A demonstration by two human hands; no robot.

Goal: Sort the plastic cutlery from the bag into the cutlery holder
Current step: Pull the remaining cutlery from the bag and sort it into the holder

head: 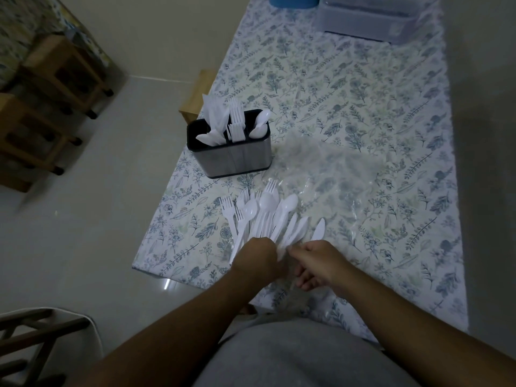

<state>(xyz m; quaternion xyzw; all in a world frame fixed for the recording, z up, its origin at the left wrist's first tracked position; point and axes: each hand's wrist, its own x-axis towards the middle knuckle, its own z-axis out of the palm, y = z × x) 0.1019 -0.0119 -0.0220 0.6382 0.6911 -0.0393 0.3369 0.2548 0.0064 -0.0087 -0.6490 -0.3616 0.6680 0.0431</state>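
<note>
- Cutlery (265,219) lies fanned at lower centre of the frame, handles gathered under both hands.
- Left hand (258,259) curls round the handles.
- Right hand (318,263) pinches one piece (which, unclear).
- Cutlery holder (231,152) stands above, partly filled, beside the clear bag (329,174).

Dim, bluish light; wide-angle bending, left edge perhaps motion-blurred.

A flowery tablecloth (363,113) covered the table. A clear box (371,20) sat far back. Wooden stools (55,88) stood on the floor.
</note>
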